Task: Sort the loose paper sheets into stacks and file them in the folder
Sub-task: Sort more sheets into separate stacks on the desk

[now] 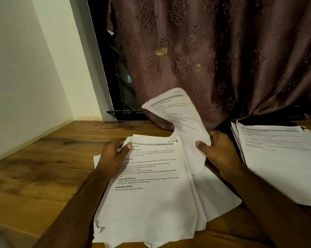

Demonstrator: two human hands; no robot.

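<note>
Loose pile (151,194) lay on desk (43,158) betw. both grips. Left hand (113,156) pinched its top-left corner; right hand (217,149) pinched lifted sheet (178,113), curling beyond thumb. Thin, limp, tear-prone: take by edges. Sorted stack (279,158) right of grip.

Printed sheets (151,176) piled, 1 lifted (179,113)
</note>
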